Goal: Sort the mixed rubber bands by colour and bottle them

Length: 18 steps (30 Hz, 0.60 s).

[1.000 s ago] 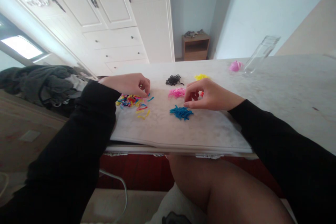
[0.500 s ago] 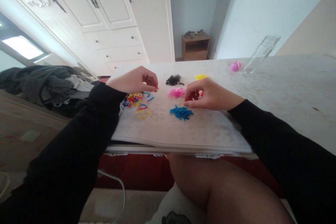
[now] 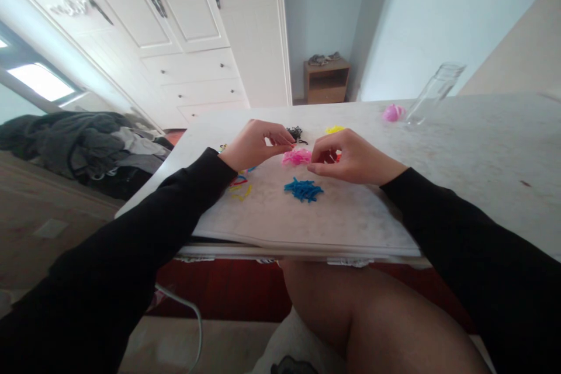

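My left hand [image 3: 262, 143] is closed in a pinch just above the left side of the pink rubber band pile [image 3: 296, 156]. A tiny reddish band shows at its fingertips, mostly hidden. My right hand [image 3: 346, 155] hovers at the pile's right side, fingers curled toward the thumb; whatever they pinch is hidden. Blue rubber bands [image 3: 303, 190] lie nearer to me, black ones [image 3: 298, 135] farther off, and yellow ones [image 3: 335, 130] behind my right hand. A bit of red-orange [image 3: 338, 154] peeks through that hand. Loose mixed bands [image 3: 241, 188] lie partly under my left wrist.
A clear glass bottle [image 3: 433, 96] and a pink round object [image 3: 393, 113] stand at the table's back right. The pale tabletop [image 3: 477, 169] ends in a front edge above my legs. Dark clothes [image 3: 87, 140] are heaped at the left.
My left hand has moved right, from the mixed bands to the pink pile. My right hand has stayed nearly in place, with its fingertips slightly higher.
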Available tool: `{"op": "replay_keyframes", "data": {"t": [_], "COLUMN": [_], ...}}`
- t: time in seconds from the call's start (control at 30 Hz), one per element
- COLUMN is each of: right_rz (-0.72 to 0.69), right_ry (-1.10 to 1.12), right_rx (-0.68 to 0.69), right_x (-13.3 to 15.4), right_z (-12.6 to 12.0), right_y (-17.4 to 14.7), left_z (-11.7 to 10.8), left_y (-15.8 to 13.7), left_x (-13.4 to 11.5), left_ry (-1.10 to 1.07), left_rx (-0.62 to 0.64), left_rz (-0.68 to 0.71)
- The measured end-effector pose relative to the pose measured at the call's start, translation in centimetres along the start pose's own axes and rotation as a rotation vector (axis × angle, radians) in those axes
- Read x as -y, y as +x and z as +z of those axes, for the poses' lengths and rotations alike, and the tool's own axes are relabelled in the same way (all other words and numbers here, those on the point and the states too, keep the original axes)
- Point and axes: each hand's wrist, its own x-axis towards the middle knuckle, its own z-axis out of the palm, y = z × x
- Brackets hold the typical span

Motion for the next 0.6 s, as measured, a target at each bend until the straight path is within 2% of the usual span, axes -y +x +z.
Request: {"op": "replay_keyframes", "data": {"t": [0.2,0.37,0.6], "right_rz": [-0.031,-0.094,-0.15], "right_ry": [-0.04,-0.064,-0.061], "right_rx": [-0.085,-0.18,-0.123], "right_x": [-0.3,-0.5,-0.6], "right_z": [0.3,0.3,0.5], "right_y": [0.2,0.1,0.2], "left_z": [-0.3,-0.2,0.0], "left_y": [0.0,-0.2,-0.2], "left_x": [-0.3,-0.8,-1.2], "left_ry": [0.024,-0.022,-0.067], "left_rx": [-0.075,-0.073,-0.051], "left_rz": [0.016,0.041,0.06]}}
